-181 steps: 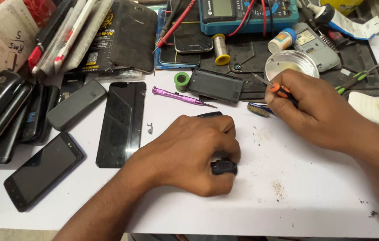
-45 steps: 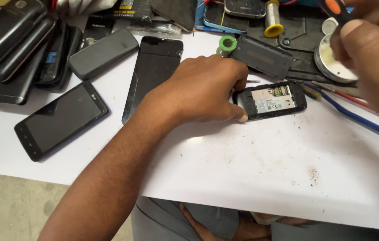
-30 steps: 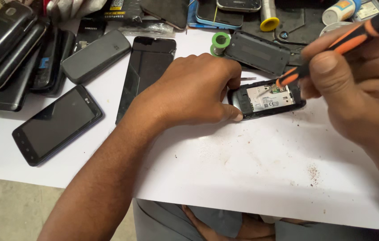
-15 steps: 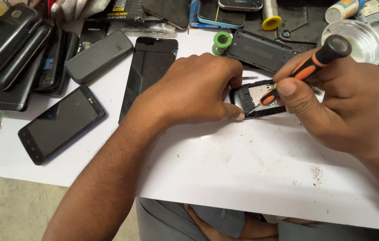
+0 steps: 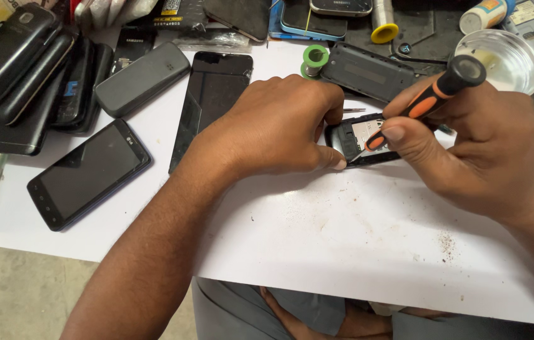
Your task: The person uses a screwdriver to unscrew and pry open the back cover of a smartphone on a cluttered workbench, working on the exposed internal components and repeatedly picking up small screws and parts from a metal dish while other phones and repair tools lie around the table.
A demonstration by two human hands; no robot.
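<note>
Left hand (image 5: 273,129) palm down, knuckles arched, thumb tip and curled fingers (image 5: 335,110) pinching inward at the right edge; bare forearm running down toward the lower left. Right hand (image 5: 474,148) entering from the right, wrist raised, thumb and forefinger closed in a pen-like grip, remaining fingers folded beneath. Both hands close together, thumbs nearly meeting.

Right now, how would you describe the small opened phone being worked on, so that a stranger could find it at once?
Start at the white sheet covering the table; near its upper middle the left hand and right hand meet. Between them lies the small opened phone, back cover off. Unlike the other phones, its insides show, and the orange-and-black screwdriver points into it.
</note>
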